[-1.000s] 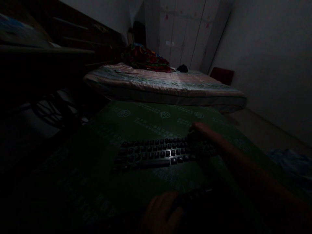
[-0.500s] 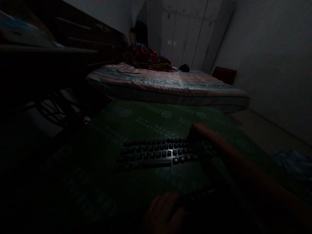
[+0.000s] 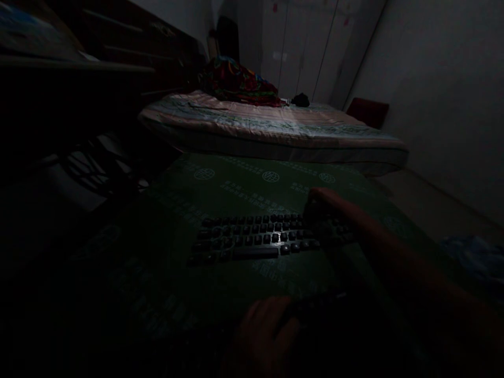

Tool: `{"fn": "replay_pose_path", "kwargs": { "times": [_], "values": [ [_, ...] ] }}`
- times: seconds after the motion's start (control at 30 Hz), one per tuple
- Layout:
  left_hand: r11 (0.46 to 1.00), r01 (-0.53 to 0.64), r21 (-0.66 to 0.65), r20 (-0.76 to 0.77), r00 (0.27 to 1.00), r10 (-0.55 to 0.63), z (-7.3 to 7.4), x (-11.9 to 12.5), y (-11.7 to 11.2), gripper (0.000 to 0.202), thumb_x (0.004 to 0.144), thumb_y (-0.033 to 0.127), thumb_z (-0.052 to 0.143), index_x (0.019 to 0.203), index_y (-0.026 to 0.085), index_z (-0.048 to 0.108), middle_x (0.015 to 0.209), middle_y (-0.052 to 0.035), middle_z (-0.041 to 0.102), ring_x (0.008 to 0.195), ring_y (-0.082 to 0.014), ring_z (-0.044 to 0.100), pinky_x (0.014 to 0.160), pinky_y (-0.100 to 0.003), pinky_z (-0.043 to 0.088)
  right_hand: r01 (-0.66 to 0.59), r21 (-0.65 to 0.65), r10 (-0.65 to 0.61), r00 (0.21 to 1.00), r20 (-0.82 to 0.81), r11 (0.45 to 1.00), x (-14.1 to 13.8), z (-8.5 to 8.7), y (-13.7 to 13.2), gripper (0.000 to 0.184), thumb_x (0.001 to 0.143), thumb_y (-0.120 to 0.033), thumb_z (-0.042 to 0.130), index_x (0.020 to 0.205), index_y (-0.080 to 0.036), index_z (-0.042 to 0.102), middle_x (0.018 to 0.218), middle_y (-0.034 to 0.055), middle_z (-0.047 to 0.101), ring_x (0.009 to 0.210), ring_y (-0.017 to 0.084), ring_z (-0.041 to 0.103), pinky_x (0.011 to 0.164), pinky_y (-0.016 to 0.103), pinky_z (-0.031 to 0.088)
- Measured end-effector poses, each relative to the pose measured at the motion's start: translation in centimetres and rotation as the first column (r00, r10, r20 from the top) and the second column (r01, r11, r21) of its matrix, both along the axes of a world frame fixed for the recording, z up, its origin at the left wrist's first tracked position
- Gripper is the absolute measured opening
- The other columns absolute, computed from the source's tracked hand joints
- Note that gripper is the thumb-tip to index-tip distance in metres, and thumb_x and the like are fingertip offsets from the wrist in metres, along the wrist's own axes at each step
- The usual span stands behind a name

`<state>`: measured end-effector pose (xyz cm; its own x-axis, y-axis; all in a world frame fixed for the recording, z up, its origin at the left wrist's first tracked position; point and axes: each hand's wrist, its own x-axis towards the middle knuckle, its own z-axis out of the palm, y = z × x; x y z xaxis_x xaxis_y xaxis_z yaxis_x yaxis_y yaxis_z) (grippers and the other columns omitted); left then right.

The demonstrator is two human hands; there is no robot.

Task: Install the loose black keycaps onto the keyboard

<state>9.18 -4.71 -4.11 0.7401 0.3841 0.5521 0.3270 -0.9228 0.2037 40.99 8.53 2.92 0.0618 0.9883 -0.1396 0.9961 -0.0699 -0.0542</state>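
With right hand (image 3: pixel 325 201) curled over the right end of the dark keys (image 3: pixel 258 228), too dim to tell whether pinching anything. With left hand (image 3: pixel 265 326) lower down, at a dark strip (image 3: pixel 321 301); impossible to tell whether gripping or only touching. Keys in rows across the middle of the green desk (image 3: pixel 244 178), with a long space bar (image 3: pixel 255 253) in the front row. Just beyond the desk, a striped bed (image 3: pixel 252 125) with a red patterned blanket (image 3: pixel 242 86) heaped on top; farther back, pale wardrobe doors (image 3: pixel 297 52).
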Motion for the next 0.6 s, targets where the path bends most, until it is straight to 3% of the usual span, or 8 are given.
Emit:
{"fn": "replay_pose_path", "kwargs": {
  "times": [0.13,0.3,0.47,0.6],
  "values": [
    [0.999,0.006,-0.037,0.054,0.999,-0.004,0.3,0.6,-0.3,0.028,0.081,0.01,0.038,0.099,0.017,0.058,0.11,-0.0131,0.06,0.1,-0.0234,0.057,0.077,-0.04,0.053,-0.089,0.103,0.097,0.992,-0.076,0.991,-0.1,0.7,-2.2,0.017,0.077,-0.019,0.06,0.089,-0.016,0.071,0.111,0.0085,0.064,0.098,0.018,0.06,0.081,0.022,0.044],
    [0.996,0.044,-0.082,-0.005,0.999,-0.044,1.5,0.8,-0.3,0.026,0.081,0.009,0.04,0.098,0.016,0.057,0.11,-0.0124,0.061,0.099,-0.0231,0.057,0.079,-0.04,0.052,-0.264,0.313,0.357,0.887,-0.294,0.912,-1.7,-0.1,-9.4,0.013,0.079,-0.02,0.059,0.086,-0.016,0.069,0.107,0.0092,0.063,0.096,0.019,0.061,0.083,0.03,0.047],
    [0.995,0.049,-0.083,-0.009,0.999,-0.05,2.7,0.9,-0.2,0.024,0.08,0.008,0.042,0.095,0.016,0.058,0.106,-0.0119,0.063,0.095,-0.0222,0.059,0.077,-0.038,0.052,-0.241,0.377,0.385,0.843,-0.375,0.894,-3.7,-1.5,-17.2,0.011,0.081,-0.02,0.058,0.087,-0.018,0.066,0.113,0.0112,0.062,0.102,0.021,0.061,0.084,0.035,0.05],
    [0.997,0.055,-0.06,-0.003,0.998,-0.056,2.6,1.0,-0.1,0.021,0.081,0.009,0.045,0.097,0.015,0.058,0.105,-0.0121,0.063,0.095,-0.0223,0.059,0.077,-0.037,0.052,-0.257,0.411,0.411,0.843,-0.347,0.875,-5.6,-2.3,-20.2,0.014,0.083,-0.019,0.055,0.093,-0.018,0.065,0.115,0.0127,0.061,0.101,0.02,0.061,0.08,0.032,0.053]
  ]
}}
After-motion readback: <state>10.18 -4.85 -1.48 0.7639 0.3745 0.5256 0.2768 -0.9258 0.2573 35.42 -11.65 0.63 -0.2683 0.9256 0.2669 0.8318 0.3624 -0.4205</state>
